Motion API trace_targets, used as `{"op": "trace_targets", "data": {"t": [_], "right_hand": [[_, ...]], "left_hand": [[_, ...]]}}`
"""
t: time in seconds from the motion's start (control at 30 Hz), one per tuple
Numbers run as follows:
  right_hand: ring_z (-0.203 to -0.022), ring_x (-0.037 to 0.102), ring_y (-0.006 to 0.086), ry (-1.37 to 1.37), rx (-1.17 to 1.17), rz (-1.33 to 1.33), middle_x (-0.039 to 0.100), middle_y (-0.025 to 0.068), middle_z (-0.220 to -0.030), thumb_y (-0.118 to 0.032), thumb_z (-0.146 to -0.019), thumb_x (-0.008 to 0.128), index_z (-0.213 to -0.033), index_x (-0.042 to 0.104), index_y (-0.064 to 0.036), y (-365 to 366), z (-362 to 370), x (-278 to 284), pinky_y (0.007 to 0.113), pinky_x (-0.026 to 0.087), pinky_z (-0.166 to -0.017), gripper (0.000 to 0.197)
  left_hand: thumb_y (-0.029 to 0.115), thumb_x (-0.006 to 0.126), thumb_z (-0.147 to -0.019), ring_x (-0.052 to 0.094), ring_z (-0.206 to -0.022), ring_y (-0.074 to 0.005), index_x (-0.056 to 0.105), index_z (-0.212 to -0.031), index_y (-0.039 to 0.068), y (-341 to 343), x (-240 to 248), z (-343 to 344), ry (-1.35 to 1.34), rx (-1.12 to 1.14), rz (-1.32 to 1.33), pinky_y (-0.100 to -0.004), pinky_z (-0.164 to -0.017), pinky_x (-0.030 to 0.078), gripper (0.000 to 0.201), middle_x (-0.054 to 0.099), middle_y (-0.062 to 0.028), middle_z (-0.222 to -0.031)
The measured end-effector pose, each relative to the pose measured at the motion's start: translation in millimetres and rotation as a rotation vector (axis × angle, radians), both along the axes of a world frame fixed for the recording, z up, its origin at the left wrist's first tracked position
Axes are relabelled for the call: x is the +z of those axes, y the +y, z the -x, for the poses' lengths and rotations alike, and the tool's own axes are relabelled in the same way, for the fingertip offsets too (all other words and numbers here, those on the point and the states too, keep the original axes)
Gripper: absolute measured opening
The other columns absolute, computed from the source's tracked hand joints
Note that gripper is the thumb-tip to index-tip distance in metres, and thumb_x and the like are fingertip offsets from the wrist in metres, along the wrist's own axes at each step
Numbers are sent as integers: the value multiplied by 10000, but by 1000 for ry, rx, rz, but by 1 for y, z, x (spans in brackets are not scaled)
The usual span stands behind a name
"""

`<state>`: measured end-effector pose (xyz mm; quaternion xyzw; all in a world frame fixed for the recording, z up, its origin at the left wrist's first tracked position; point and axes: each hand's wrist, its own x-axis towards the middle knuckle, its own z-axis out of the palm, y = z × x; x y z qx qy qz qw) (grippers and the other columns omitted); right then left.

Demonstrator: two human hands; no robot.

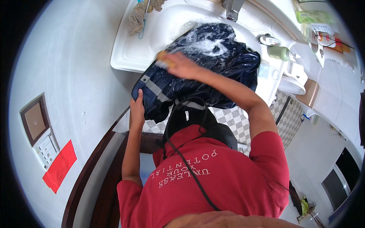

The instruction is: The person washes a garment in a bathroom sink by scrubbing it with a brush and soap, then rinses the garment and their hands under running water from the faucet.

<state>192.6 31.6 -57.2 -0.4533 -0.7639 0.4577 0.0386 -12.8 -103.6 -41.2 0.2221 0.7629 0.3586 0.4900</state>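
A dark navy waterproof garment (238, 65) with grey reflective strips lies spread over the front of the white sink (123, 55), and its near part hangs over the rim. White suds cover its far part. My left hand (137, 108) pinches the garment's left edge below a snap button, thumb on top. In my right hand (184, 67) is a scrub brush (165, 60) with an orange-brown body and pale bristles. It rests against the garment near the left edge, above the grey strip. My fingers partly cover the brush, and the hand is slightly blurred.
Above the sink is a metal tap (232, 10). A beige cloth (136, 19) and a light blue toothbrush-like stick (143, 28) lie at its far left. On the right ledge are a green bottle (278, 53) and a white oval item (269, 40). A wall stands close on the left.
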Motion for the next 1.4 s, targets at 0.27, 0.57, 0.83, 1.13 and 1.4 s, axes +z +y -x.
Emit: {"op": "trace_targets", "data": {"t": [0.27, 0.57, 0.83, 1.13, 1.4], "right_hand": [[-1016, 555, 260, -741, -43, -81, 453, 124, -1285, -364, -819, 526, -1295, 376, -314, 66, -58, -104, 443, 482, -785, 501], [-656, 606, 241, -633, 763, -382, 615, 5, -748, -271, -780, 580, -1106, 559, -203, 70, 41, -27, 416, 470, -543, 334], [-672, 602, 228, -422, 470, -351, 608, 25, -776, -256, -804, 564, -1081, 558, -180, 52, 55, -33, 392, 468, -554, 287], [-690, 597, 213, -477, 218, -108, 601, 48, -808, -240, -831, 546, -1053, 557, -154, 7, 0, -37, 366, 466, -566, 238], [-707, 594, 200, -530, 199, -205, 595, 69, -836, -225, -854, 530, -1028, 556, -132, 19, 8, 7, 342, 464, -577, 198]], "left_hand": [[333, 546, -890, 543, -839, -153, 556, -1056, -68, -4, 2, 11, 11, -122, 35, -269, -780, 430, 433, 596, -93, -950], [390, 568, -863, 581, -909, -215, 486, -1158, -84, -10, 11, 17, -16, -45, 58, -308, -796, 469, 564, 565, -156, -1076], [297, 567, -880, 590, -860, -202, 508, -1110, -71, -9, 15, 16, -105, -198, 47, -303, -755, 483, 438, 580, -125, -1033], [284, 567, -882, 582, -830, -185, 524, -1078, -63, -7, 14, 7, -263, -14, -84, -294, -736, 475, 401, 581, -103, -1009], [273, 566, -884, 574, -804, -170, 538, -1050, -55, -16, -3, 5, -318, 12, -199, -286, -720, 468, 369, 582, -84, -988]]}}
